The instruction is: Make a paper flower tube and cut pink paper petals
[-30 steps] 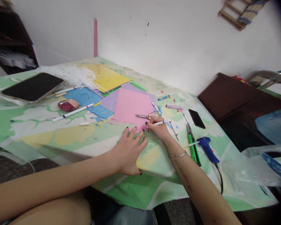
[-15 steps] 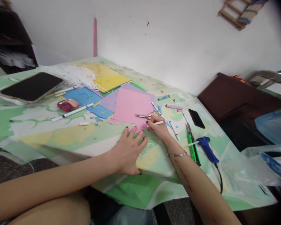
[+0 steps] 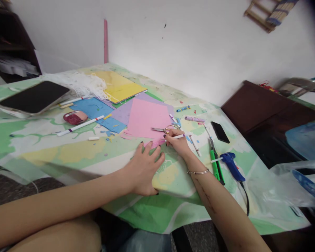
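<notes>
My left hand (image 3: pixel 147 168) lies with fingers spread near the table's front edge, its fingertips on a small pink paper piece (image 3: pixel 155 142). A white marker (image 3: pixel 179 137) with a purple band is pinched in my right hand (image 3: pixel 179 142), its tip end low over that piece. Just beyond my right fingers, a pair of scissors (image 3: pixel 159 130) rests on a large pink sheet (image 3: pixel 149 117). Purple paper (image 3: pixel 123 112) and blue paper (image 3: pixel 90 108) lie under and beside the sheet.
To the right are a green utility knife (image 3: pixel 214 162), a blue glue gun (image 3: pixel 233 166) with a cord, and a black phone (image 3: pixel 220 132). At left lie a larger phone (image 3: pixel 36 97), a maroon-and-pink object (image 3: pixel 75 117) and white yarn (image 3: pixel 81 84). A yellow pad (image 3: pixel 120 85) sits behind.
Both hands hold nearly the same positions, the right one still with the marker. The whole view has shifted very slightly.
</notes>
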Demonstrator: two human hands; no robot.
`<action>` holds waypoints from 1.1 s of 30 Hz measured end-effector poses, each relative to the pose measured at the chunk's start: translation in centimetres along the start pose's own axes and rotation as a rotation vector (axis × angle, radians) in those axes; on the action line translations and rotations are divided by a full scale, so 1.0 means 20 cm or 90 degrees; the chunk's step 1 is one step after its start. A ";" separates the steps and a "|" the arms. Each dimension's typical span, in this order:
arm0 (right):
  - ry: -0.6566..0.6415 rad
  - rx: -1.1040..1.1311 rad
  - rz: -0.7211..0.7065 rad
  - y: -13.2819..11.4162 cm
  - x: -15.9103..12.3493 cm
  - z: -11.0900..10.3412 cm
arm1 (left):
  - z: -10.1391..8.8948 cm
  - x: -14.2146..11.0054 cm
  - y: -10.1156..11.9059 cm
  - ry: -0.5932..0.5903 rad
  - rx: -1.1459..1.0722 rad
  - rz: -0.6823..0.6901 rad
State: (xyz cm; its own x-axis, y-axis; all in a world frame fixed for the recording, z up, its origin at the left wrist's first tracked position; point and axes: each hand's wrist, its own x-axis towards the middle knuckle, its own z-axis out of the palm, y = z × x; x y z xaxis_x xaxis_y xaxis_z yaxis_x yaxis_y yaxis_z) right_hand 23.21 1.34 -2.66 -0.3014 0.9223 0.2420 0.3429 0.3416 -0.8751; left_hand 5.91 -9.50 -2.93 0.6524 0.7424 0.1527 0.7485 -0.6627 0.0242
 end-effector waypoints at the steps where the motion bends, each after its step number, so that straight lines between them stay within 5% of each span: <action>1: -0.002 0.006 0.004 -0.01 0.00 0.00 | 0.00 0.00 0.00 0.000 0.000 -0.001; 7: -0.015 -0.005 0.004 -0.02 0.00 0.01 | 0.00 0.00 0.00 0.001 -0.004 -0.003; 13: 0.059 -0.002 -0.004 0.00 0.00 0.00 | 0.00 0.00 0.00 -0.001 -0.003 -0.003; 33: 0.043 -0.029 0.002 -0.01 0.00 0.00 | 0.01 0.00 0.00 0.000 0.004 -0.006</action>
State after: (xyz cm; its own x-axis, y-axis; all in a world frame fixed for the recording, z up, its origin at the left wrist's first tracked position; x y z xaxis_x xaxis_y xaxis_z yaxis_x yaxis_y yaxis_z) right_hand 23.19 1.27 -2.37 -0.2403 0.9328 0.2686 0.3842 0.3455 -0.8562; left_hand 5.89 -9.40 -3.14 0.6453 0.7486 0.1526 0.7553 -0.6550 0.0194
